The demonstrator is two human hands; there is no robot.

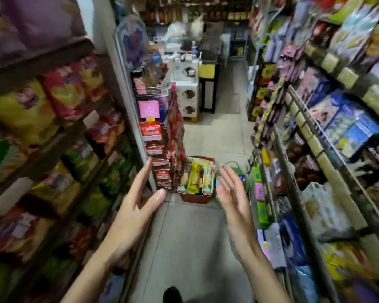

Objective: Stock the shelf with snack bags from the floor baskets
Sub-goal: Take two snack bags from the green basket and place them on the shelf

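**Baskets on the aisle floor**

A red basket (195, 199) is seen on the floor, packed with upright snack bags (195, 178); a green basket (236, 166) is set just beside it. The left hand (131, 213) and right hand (232, 202) are held out, palms facing, fingers (141, 178) spread wide, nothing held.

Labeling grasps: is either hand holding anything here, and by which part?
Nothing is held. The left hand and right hand are both empty, fingers straight, short of the basket.
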